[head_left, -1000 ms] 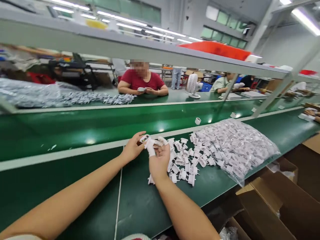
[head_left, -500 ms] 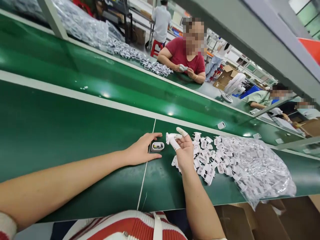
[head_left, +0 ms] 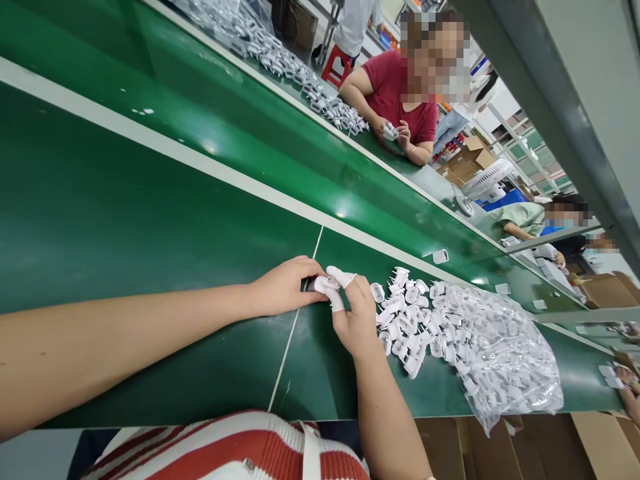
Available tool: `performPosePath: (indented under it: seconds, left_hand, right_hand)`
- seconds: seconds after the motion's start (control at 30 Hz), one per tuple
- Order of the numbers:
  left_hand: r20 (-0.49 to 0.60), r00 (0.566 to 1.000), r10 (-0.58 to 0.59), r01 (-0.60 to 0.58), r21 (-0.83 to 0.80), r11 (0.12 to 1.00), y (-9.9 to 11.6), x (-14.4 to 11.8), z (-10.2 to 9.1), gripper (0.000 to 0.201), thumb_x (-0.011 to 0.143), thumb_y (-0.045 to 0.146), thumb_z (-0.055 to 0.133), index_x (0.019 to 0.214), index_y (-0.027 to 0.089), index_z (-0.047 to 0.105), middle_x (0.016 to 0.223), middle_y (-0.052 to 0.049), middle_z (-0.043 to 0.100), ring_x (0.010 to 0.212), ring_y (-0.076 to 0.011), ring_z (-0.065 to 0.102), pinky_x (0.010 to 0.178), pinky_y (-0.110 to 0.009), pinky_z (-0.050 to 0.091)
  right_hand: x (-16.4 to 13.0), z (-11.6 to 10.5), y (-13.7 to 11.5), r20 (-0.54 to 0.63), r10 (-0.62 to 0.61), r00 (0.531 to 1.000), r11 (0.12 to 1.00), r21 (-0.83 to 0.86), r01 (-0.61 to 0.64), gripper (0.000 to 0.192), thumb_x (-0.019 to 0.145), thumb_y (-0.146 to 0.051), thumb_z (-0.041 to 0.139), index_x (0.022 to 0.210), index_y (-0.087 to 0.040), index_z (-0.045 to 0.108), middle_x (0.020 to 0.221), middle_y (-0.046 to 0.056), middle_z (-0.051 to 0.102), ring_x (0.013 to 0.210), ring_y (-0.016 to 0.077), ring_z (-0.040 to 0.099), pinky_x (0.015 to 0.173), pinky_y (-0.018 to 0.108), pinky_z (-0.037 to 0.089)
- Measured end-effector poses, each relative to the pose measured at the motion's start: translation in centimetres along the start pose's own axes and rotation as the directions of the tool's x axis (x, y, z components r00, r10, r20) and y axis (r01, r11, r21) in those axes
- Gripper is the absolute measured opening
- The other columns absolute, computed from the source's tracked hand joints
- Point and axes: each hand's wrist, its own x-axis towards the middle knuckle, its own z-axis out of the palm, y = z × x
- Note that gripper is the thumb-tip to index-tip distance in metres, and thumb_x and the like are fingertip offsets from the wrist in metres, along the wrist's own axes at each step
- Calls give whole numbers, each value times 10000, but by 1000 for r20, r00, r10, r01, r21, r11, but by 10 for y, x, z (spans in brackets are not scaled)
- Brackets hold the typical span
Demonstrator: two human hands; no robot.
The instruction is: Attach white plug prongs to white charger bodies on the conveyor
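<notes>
My left hand (head_left: 283, 288) is closed around a white charger housing (head_left: 311, 286), mostly covered by my fingers. Finger cots sheathe the thumb and forefinger of my right hand (head_left: 357, 317), which pinch a white plug cap (head_left: 326, 285) against the housing's near end. Whether the two parts are joined cannot be seen. Just right of my right hand lies a loose pile of white plug caps (head_left: 407, 313), some with pins showing. The pile runs into a clear plastic bag (head_left: 515, 353) full of similar pieces.
Beyond a white rail, a green conveyor belt (head_left: 260, 167) carries a few white housings (head_left: 441, 256). Across it a co-worker in a red shirt (head_left: 400, 87) handles a white part beside another heap of caps (head_left: 300, 77). Cardboard boxes (head_left: 540, 447) stand below the table edge at right.
My left hand has closed on the housing that stood between its open fingers. My right hand has brought the plug cap left and down onto it. The view has tilted and shifted.
</notes>
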Motion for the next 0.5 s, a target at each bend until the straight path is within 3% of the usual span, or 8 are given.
performPosePath:
  seconds: [0.2, 0.37, 0.5]
  left_hand:
    - [-15, 1000, 2, -1, 2, 1000, -1, -1, 0, 291, 854, 476, 716, 981, 214, 718, 974, -60, 720, 995, -280, 627, 887, -408, 500]
    - [-12, 1000, 9, -9, 18, 1000, -1, 0, 2, 263, 874, 461, 701, 951, 209, 705, 959, -68, 717, 985, -280, 628, 907, -422, 500]
    - [-23, 1000, 19, -19, 5, 1000, -1, 0, 1, 249, 858, 437, 714, 956, 208, 701, 961, -59, 717, 986, -276, 630, 903, -410, 496]
  right_hand:
    - [-1, 3, 2, -19, 46, 999, 999, 21, -46, 306, 1008, -202, 555, 1289, -268, 657, 1087, 80, 735, 1002, 232, 684, 881, 394, 578]
    - [-3, 4, -1, -119, 65, 991, 997, 49, -60, 286, 990, -202, 571, 1240, -272, 692, 1067, 84, 758, 971, 244, 699, 869, 418, 574]
    - [-2, 6, -1, -92, 35, 995, 999, 13, -34, 295, 994, -191, 567, 1253, -268, 687, 1070, 81, 760, 976, 238, 705, 863, 403, 582]
